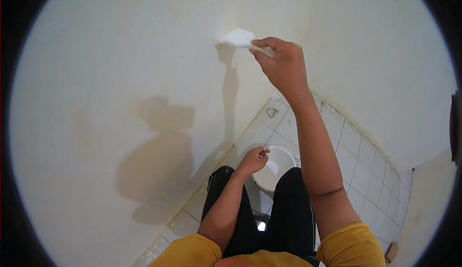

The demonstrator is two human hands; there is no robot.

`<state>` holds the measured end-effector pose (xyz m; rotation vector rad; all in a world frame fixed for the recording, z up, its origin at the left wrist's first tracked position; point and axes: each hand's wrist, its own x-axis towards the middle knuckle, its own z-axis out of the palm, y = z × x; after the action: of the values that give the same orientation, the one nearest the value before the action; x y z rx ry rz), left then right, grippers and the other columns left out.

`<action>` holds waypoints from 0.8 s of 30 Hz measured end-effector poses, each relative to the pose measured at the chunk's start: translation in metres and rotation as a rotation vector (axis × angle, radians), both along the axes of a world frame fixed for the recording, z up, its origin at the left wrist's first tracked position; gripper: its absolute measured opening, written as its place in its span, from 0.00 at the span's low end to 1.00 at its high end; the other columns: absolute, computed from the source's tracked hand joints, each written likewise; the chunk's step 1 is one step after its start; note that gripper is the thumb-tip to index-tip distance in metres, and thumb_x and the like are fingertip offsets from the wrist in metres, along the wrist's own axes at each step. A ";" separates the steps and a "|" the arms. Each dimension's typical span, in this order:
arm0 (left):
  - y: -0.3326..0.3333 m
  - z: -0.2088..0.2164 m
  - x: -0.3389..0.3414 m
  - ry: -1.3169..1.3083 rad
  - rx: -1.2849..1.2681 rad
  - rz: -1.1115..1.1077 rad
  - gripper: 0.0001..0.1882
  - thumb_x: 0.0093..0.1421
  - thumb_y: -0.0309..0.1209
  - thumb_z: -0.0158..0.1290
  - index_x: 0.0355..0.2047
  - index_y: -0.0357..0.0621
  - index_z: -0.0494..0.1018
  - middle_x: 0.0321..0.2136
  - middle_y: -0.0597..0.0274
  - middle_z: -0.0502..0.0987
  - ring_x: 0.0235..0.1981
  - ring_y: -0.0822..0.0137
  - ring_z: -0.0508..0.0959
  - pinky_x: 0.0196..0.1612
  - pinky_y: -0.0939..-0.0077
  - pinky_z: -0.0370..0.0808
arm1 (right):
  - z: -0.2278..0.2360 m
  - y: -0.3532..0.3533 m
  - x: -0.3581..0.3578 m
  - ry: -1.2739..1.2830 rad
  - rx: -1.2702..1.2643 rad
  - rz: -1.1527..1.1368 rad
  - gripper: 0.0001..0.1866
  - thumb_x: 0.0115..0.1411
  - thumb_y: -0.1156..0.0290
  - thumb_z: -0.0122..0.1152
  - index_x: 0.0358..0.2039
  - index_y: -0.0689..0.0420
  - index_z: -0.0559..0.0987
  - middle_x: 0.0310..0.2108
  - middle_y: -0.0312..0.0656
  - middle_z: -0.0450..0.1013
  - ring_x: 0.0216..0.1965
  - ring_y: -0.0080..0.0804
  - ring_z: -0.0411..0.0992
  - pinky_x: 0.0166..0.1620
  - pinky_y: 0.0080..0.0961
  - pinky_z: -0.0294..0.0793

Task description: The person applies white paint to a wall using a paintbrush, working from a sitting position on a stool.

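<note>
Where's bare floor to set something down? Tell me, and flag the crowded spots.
Bare tiles stretch from the right forearm to the right-hand wall; a smaller patch lies between the bucket and left-hand wall. Crowded: around the left hand and knees.

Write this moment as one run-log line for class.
right hand: holds white-bristled brush at wall | left hand: partly curled, beside bucket | bucket: on tiled floor

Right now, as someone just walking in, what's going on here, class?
A person in a yellow top is at a pale wall. The right grip holds a brush by its handle, white head at or very near the wall. The left grip is loosely curled near a bucket on the tiled floor.
</note>
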<state>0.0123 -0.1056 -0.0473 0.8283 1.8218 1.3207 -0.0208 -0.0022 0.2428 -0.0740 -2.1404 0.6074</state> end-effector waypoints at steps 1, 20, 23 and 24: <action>-0.003 -0.001 -0.001 0.010 0.007 0.000 0.15 0.59 0.29 0.52 0.45 0.38 0.74 0.37 0.55 0.78 0.37 0.64 0.78 0.43 0.70 0.73 | 0.009 -0.004 0.001 0.075 -0.017 0.008 0.08 0.53 0.72 0.66 0.34 0.61 0.82 0.16 0.39 0.72 0.17 0.18 0.60 0.22 0.18 0.61; -0.039 0.021 -0.008 0.036 0.160 0.191 0.13 0.57 0.22 0.49 0.43 0.36 0.73 0.34 0.59 0.77 0.34 0.68 0.77 0.42 0.74 0.74 | -0.151 -0.029 0.003 -0.121 -0.178 0.169 0.07 0.58 0.72 0.61 0.28 0.63 0.77 0.25 0.55 0.75 0.27 0.55 0.74 0.28 0.37 0.72; -0.040 0.017 -0.007 0.029 0.138 0.179 0.13 0.57 0.23 0.49 0.42 0.36 0.73 0.33 0.58 0.78 0.34 0.67 0.78 0.41 0.74 0.74 | -0.168 -0.026 0.016 -0.257 -0.147 0.241 0.06 0.56 0.72 0.61 0.29 0.61 0.78 0.27 0.52 0.76 0.30 0.54 0.74 0.34 0.40 0.74; -0.040 0.015 -0.007 0.027 0.145 0.161 0.13 0.57 0.23 0.49 0.42 0.36 0.74 0.33 0.58 0.78 0.34 0.67 0.78 0.42 0.74 0.74 | -0.169 -0.023 0.017 -0.258 -0.149 0.245 0.06 0.56 0.72 0.61 0.29 0.61 0.78 0.27 0.52 0.76 0.30 0.54 0.74 0.34 0.40 0.74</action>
<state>0.0051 -0.1457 -0.0321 0.7915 1.8629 1.5663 -0.0037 -0.0254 0.0738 0.0305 -2.3694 0.9437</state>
